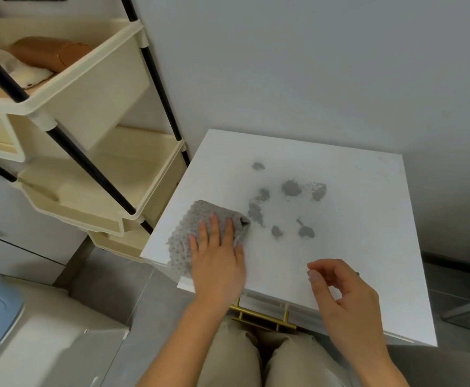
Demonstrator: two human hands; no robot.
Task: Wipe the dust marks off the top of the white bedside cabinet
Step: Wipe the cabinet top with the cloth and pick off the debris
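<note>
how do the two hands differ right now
The left hand lies flat, palm down, pressing the grey cloth onto the cabinet top; the right hand is loosely curled, holds nothing and is not on the cloth. The left is beside the dust marks; the right is near the front edge. Both are bare.

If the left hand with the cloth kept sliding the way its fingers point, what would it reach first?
Probably the nearest dust marks, just past the grey cloth under the left hand, up and slightly right on the cabinet top.
</note>
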